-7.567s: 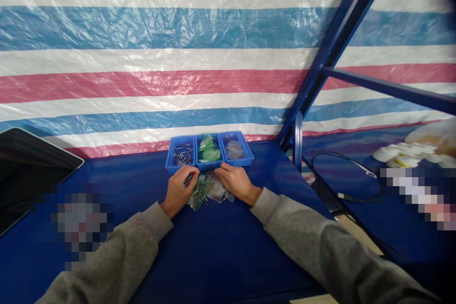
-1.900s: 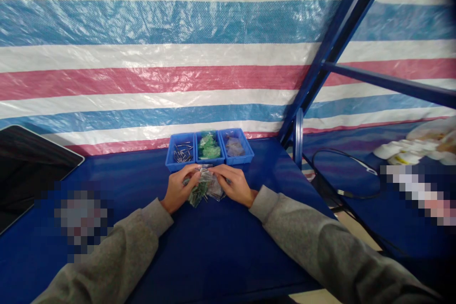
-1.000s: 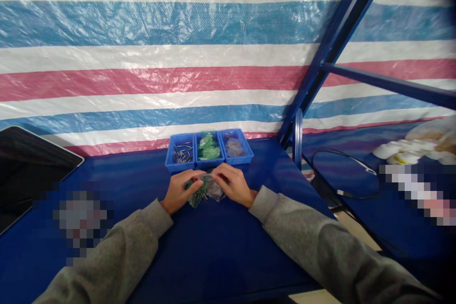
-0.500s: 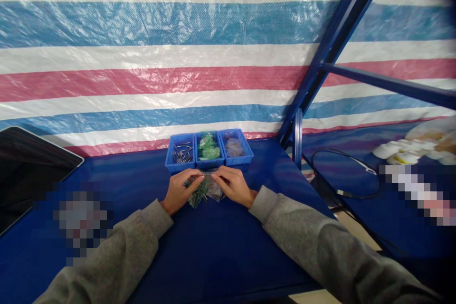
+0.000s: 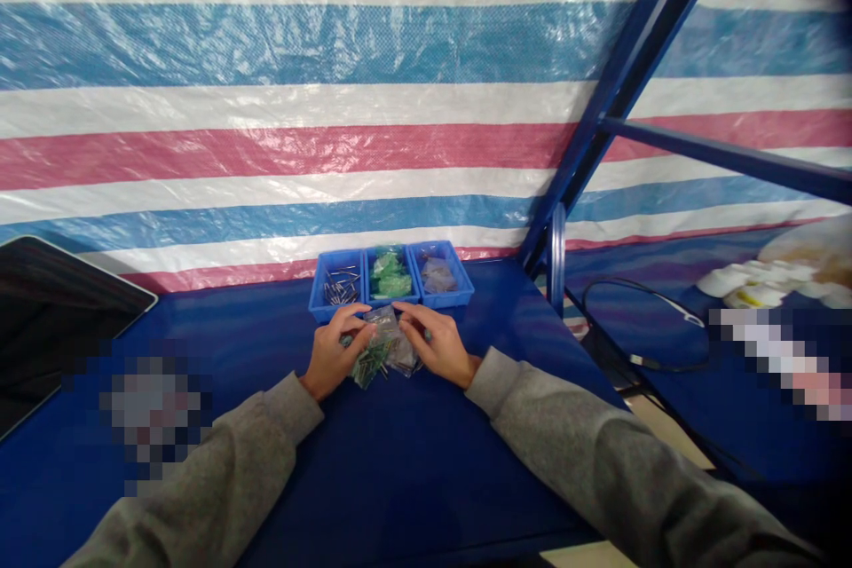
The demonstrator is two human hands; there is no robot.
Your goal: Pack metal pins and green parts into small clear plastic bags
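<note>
A small clear plastic bag [image 5: 382, 326] lies tilted between my hands, over other small bags. My left hand [image 5: 335, 350] is at its left edge, index finger and thumb apart, with the thumb tip close to or touching the plastic. On the other side my right hand [image 5: 440, 343] has its index finger and thumb spread near the bag's right edge. Beneath are green-tinted bags [image 5: 368, 366] on the left and clear bags [image 5: 402, 357] on the right, with thin metal pieces among them. My palms partly cover this pile.
Behind my hands stand three joined blue bins: one with metal pins [image 5: 342, 287], one with green bags [image 5: 390, 275], one with clear bags [image 5: 437, 275]. A dark screen [image 5: 59, 319] is at left. A blue frame post [image 5: 556, 257], a cable [image 5: 639, 284] and white bottles [image 5: 752, 282] are at right.
The fingers of both hands have parted from a close pinch along the bag's edge. The clear bag now shows its flat face between them. My forearms have stayed in place.
</note>
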